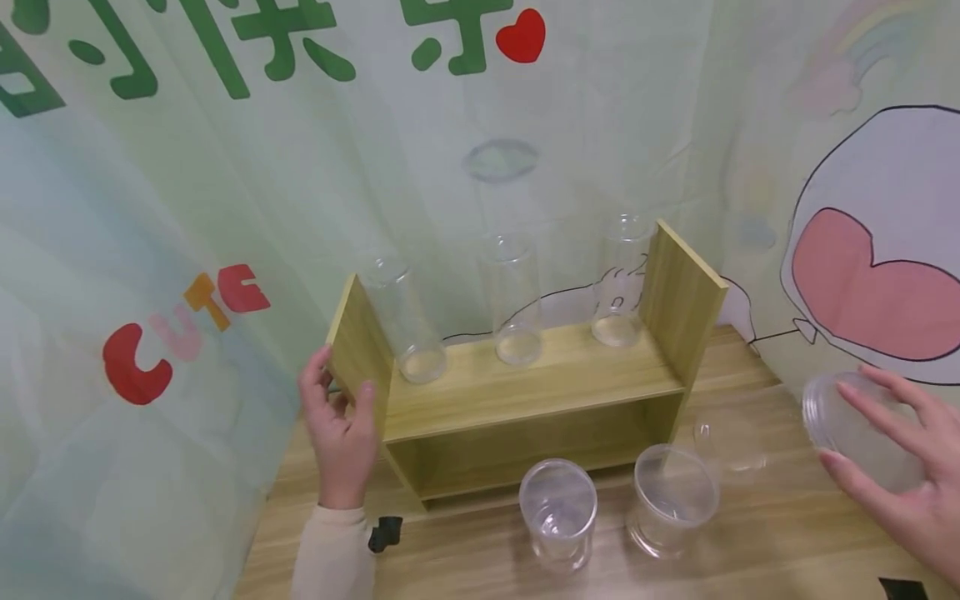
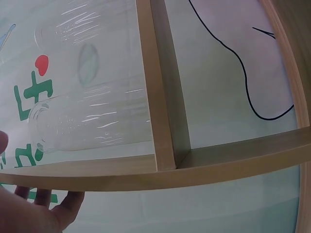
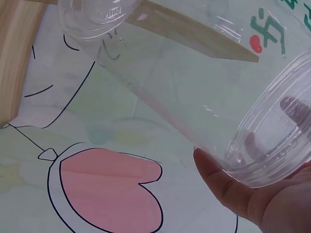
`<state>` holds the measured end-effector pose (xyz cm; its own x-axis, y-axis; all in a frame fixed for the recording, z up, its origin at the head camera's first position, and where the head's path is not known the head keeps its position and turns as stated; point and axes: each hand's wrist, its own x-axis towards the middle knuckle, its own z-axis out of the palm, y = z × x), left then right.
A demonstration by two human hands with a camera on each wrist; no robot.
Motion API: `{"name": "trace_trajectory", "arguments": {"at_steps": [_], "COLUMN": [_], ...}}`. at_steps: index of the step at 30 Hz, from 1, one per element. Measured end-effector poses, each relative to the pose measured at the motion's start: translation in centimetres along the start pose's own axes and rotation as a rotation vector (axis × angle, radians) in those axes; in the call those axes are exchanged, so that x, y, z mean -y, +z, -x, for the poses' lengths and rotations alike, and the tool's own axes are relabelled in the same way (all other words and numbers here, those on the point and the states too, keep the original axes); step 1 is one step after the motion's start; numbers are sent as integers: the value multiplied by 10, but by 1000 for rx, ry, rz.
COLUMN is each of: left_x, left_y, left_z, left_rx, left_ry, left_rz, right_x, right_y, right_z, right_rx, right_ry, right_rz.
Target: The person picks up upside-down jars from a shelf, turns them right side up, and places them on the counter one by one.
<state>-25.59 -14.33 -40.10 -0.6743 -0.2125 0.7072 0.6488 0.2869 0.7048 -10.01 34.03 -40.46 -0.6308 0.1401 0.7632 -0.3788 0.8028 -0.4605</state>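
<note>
Steadying hand, far left: left hand (image 1: 345, 433) at the left panel (image 1: 367, 342) of a wooden shelf (image 1: 525, 392); thumb and fingers lie to either side of the panel, apparently clamped on it, force of grip not determinable.
Upper board, left to right: left jar (image 1: 403, 321), middle jar (image 1: 516, 304) and right jar (image 1: 624, 279), all clear and upright, well apart.
Tabletop, before the shelf: front-left container (image 1: 558, 507) and front-right container (image 1: 673, 500), both clear, wide rims up, near each other on the tabletop (image 1: 465, 558).
Holding hand, far right: right hand (image 1: 918, 454), fingers and thumb clamped around one end of the held jar (image 1: 832, 412), off the shelf's right side.
Step, as judged: jar being handled while the shelf is braced; next move calls for a sure grip and control of the tilt, clear of the right panel (image 1: 682, 308).
Held-jar condition: colourless, see-through, long smooth wall, ridged ring at the gripped end; no contents visible.
</note>
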Motion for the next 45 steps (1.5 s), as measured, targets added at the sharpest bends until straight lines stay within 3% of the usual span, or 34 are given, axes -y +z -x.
{"name": "trace_trajectory", "arguments": {"at_steps": [14,26,45], "left_x": [2,0,2], "left_y": [4,1,-2], "left_z": [2,3,1], "left_rx": [9,15,21], "left_ry": [-19,8,29], "left_rz": [6,-2,6], "right_x": [-20,-24,-47], "right_y": [7,14,31], "right_z": [7,28,46], "right_rx": [-40,77,252], "right_ry": [-51,47,109], "right_rz": [34,64,83]}}
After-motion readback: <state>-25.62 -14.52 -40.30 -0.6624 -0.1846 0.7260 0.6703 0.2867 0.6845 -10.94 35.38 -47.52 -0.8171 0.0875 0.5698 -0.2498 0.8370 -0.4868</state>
